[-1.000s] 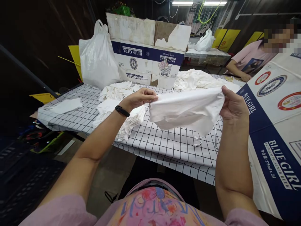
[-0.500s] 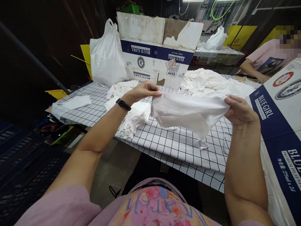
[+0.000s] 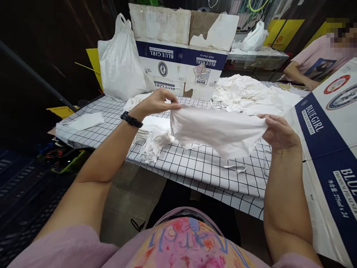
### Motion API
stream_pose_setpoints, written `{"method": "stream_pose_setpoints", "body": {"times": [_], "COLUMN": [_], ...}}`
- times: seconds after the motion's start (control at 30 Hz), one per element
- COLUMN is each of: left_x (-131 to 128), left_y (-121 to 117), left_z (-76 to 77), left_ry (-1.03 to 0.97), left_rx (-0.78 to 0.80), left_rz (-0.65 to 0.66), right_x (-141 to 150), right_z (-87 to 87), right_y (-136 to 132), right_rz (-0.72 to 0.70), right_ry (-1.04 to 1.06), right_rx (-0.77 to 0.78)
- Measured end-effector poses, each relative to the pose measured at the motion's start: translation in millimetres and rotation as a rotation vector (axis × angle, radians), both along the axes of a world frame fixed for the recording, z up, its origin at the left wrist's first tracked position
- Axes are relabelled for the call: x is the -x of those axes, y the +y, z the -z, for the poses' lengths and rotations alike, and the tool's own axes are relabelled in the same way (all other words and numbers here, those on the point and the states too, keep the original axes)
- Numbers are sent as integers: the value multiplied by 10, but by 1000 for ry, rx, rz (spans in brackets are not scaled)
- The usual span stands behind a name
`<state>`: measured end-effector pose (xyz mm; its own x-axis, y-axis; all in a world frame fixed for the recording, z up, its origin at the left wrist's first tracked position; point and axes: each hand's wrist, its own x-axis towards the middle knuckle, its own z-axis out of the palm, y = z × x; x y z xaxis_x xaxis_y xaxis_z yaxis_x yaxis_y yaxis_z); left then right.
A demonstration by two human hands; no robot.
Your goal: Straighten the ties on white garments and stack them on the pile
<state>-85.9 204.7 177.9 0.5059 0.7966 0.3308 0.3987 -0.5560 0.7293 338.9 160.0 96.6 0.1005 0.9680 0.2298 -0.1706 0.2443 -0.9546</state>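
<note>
Checkered-cloth worktable [image 3: 200, 167]: both hands are spreading a white fabric piece [image 3: 214, 128] above its near edge.
The left hand [image 3: 158, 102] is pinching the fabric's upper left corner between thumb and fingers; the right hand [image 3: 280, 131] is gripping its right end likewise, the lower edge hanging free. A stack of white pieces [image 3: 156, 143] is lying near the table's near edge, below the left hand. A loose white heap [image 3: 248, 93] is covering part of the far side, right of the upright BLUE GIRL carton [image 3: 178, 69]. A white plastic bag [image 3: 121, 67] is standing left of that carton, by the far edge.
</note>
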Motion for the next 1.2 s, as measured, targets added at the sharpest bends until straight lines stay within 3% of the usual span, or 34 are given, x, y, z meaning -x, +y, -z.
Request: {"method": "stream_pose_setpoints", "body": {"times": [0.1, 0.3, 0.4, 0.5, 0.57, 0.63, 0.7, 0.8, 0.87, 0.93, 1.0, 1.2], "left_x": [12, 50, 39, -7, -32, -33, -4, 64, 95, 102, 92, 82], "left_y": [30, 117, 139, 109, 35, -106, -330, -789, -1092, -1319, -1452, -1567], "left_z": [-9, -6, 0, 85, 272, 604, 1047, 1713, 2022, 2191, 2254, 2275], "left_ry": [2, 98, 164, 109, 55, 70, 175, 384, 462, 480, 449, 387], "left_rx": [-13, -136, -192, -322, -447, -522, -515, -456, -461, -461, -478, -539], "left_rz": [-16, -83, -77, -136, -202, -202, -87, 72, 107, 85, 24, -41], "right_x": [26, 5, 43, 137, 186, 194, 164, 110, 106, 129, 163, 220], "right_z": [-94, -210, -217, -196, -112, 71, 360, 880, 1172, 1355, 1430, 1406], "right_y": [-52, -123, -152, -230, -338, -501, -713, -1084, -1315, -1490, -1596, -1702], "right_rz": [-41, -2, 82, 289, 466, 535, 469, 243, 144, 128, 169, 234], "right_ry": [-92, -616, -768, -839, -883, -957, -1056, -1168, -1193, -1208, -1228, -1295], "right_rx": [6, 28, -42, -205, -346, -410, -382, -260, -209, -195, -211, -306]}}
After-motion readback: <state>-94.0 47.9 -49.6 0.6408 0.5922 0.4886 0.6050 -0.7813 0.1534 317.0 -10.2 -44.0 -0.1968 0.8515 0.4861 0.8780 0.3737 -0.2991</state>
